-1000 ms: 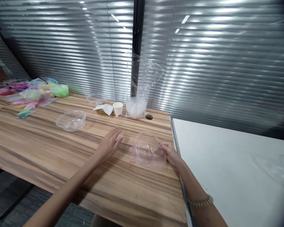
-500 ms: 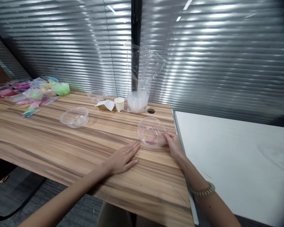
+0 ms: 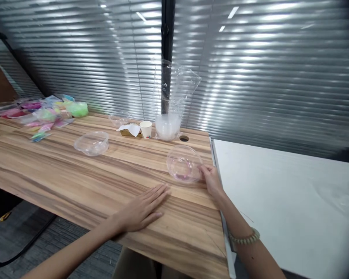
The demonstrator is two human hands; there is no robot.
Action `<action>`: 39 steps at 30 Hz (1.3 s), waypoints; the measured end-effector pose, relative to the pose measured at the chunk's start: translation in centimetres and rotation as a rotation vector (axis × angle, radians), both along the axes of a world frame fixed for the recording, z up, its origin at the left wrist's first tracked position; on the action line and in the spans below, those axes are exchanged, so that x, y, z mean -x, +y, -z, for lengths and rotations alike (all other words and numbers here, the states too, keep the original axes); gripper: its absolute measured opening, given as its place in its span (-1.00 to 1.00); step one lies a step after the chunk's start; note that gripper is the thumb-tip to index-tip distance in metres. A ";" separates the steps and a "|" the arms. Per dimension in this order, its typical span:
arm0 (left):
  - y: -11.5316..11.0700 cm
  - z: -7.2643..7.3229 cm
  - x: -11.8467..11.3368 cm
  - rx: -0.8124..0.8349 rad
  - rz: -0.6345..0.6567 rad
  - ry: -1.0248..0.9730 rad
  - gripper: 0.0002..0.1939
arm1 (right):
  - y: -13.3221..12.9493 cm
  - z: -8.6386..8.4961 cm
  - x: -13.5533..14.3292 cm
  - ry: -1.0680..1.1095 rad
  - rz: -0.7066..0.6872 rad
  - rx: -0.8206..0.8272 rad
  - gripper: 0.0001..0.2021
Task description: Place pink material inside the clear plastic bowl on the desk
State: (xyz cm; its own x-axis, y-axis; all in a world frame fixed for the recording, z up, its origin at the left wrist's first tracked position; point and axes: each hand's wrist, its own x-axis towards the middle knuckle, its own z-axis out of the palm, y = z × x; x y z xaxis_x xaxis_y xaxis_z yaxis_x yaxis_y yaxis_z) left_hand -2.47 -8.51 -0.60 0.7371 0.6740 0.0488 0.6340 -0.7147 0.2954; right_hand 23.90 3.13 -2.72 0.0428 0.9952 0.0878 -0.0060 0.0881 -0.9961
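Between thumb and fingers, my right hand (image 3: 211,179) grips the right rim of a clear plastic bowl (image 3: 182,164). The bowl is tilted, and some pink shows around its base; whether it touches the table I cannot tell. My left hand (image 3: 144,207) lies palm down on the wooden table (image 3: 104,186), fingers stretched out, a little left of and nearer than the bowl. It holds nothing. Farther left stands another clear plastic bowl (image 3: 92,144), apart from both hands.
Along the back are a paper cup (image 3: 145,129), a small box with white paper (image 3: 130,130), a clear container (image 3: 120,119) and a plastic bag of white bowls (image 3: 168,126). Colourful packets (image 3: 46,114) heap at far left. A white table (image 3: 279,193) adjoins on the right.
My left hand has slid back toward me and slightly left, away from the bowl. My right hand still grips the bowl, which has barely shifted.
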 end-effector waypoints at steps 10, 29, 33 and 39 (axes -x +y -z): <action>-2.3 -0.6 0.3 -0.002 -0.071 0.073 -0.30 | 0.2 0.6 0.1 -0.030 -0.103 -0.006 -0.63; 1.9 0.2 -0.9 0.124 0.122 -0.081 -0.40 | 0.3 -0.3 -0.1 0.008 -0.028 -0.089 -0.55; 3.8 0.8 -2.1 0.118 0.261 -0.131 -0.47 | 0.0 -0.4 -0.4 -0.095 0.118 -0.156 -0.53; 6.2 1.9 -3.4 0.105 0.358 -0.182 -0.51 | -0.1 0.6 -1.3 -0.380 0.260 -0.364 -0.60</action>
State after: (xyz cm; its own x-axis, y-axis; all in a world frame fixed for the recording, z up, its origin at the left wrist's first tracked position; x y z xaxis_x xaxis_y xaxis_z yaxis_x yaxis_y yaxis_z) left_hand 0.96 -2.27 -2.50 0.9118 0.3845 0.1443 0.2812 -0.8405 0.4631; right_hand 25.19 2.99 -3.28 0.1802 0.8593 0.4786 0.4133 0.3754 -0.8296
